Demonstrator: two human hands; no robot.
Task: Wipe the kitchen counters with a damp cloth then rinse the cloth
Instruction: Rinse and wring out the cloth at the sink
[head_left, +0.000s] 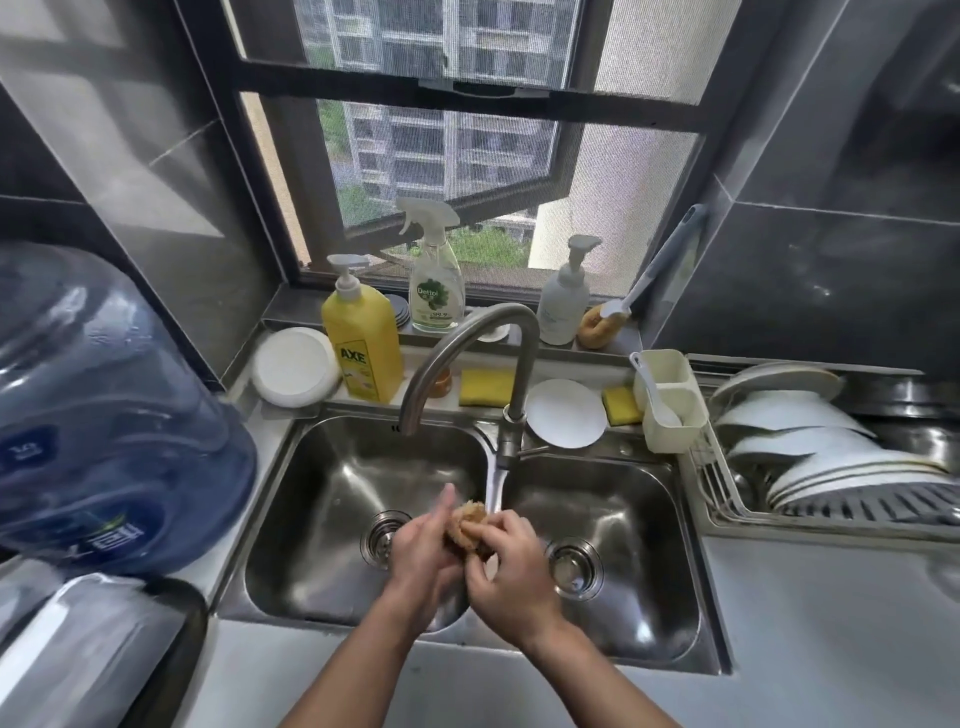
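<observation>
Over the divider of the double sink, the left hand and right hand grip a bunched brown cloth between them, fingers curled round it. Just beyond the hands rises the curved faucet. Farther back, to their left, stands a yellow soap bottle.

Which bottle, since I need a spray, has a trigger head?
The clear Dettol bottle, middle of the three by the window; the yellow AXE bottle and the white bottle have pump tops.
</observation>
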